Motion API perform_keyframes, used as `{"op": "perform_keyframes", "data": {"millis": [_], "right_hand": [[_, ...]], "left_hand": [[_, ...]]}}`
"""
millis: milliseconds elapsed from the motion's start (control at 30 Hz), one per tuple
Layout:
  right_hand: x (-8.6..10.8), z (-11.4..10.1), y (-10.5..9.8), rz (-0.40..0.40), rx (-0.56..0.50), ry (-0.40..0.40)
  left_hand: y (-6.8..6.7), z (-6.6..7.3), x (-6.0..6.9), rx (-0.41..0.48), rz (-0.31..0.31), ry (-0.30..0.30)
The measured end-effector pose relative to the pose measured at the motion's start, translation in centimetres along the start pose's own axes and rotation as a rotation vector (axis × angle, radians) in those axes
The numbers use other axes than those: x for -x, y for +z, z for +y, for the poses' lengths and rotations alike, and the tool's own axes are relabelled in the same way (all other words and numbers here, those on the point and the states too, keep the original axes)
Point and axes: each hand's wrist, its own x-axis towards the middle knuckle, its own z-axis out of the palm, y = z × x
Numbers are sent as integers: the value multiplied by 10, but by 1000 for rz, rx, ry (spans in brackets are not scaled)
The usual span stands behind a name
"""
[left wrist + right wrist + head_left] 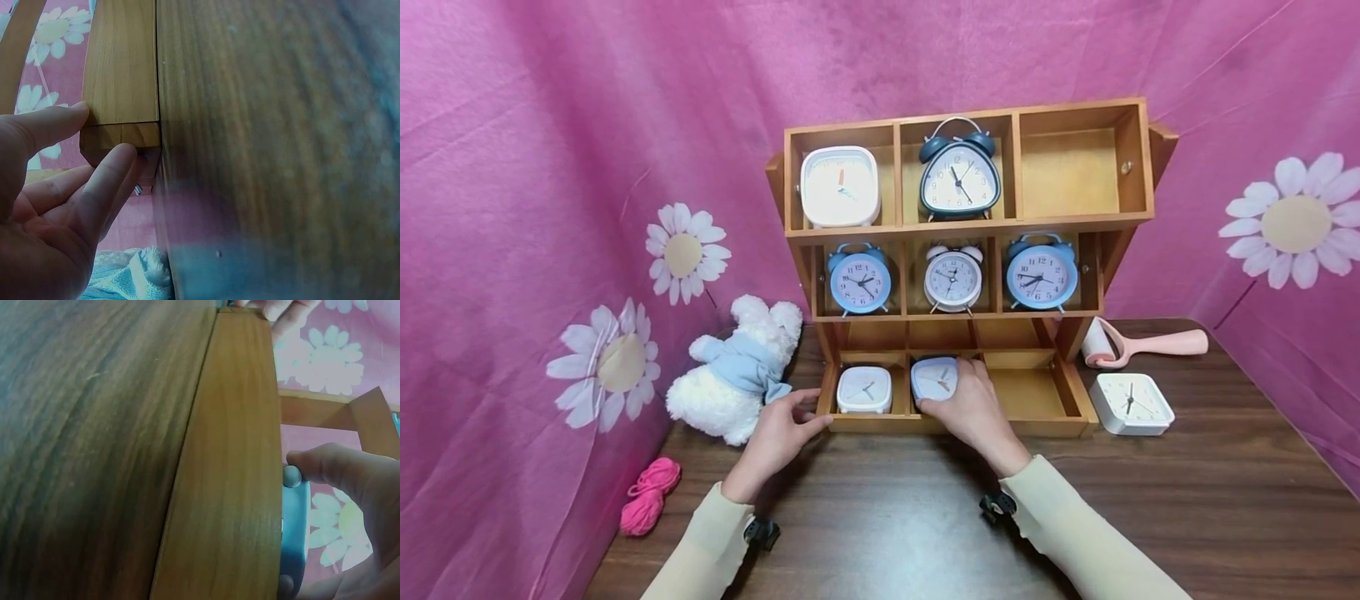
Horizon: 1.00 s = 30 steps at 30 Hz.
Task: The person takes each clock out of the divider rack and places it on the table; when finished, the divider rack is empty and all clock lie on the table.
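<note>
A tiered wooden shelf [887, 424] stands on the table against a pink curtain. My right hand [976, 408] grips a pale blue square clock [934, 379] in the bottom row's middle compartment. In the right wrist view, the thumb is on one end of this clock [294, 537], behind the front board. At the bottom row's left front corner, my left hand [781, 433] holds the shelf's edge. The left wrist view shows its thumb and a fingertip on either side of the board's end [122, 134]. A white clock [864, 390] sits in the bottom left compartment.
Twin-bell and square clocks stand in the upper rows, among them a dark teal one [959, 179]. Right of the shelf lie a white square clock [1132, 404] and a pink-handled lint roller [1157, 343]. A plush toy [737, 367] and pink yarn [650, 497] lie left.
</note>
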Motion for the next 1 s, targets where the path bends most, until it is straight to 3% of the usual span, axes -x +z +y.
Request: {"op": "perform_keyframes", "data": {"millis": [233,500,800,1000], "right_hand": [[4,-1,-8,15,-20,-14],[9,-3,-14,12,-47,-9],[15,-1,-22,24,-78,-16],[23,3,-28,25,-89,-24]], "left_hand": [[-6,28,7,38,4,-81],[-4,28,5,25,-5,-119],[-5,26,6,43,-6,-61],[-1,6,3,36,18,39]]}}
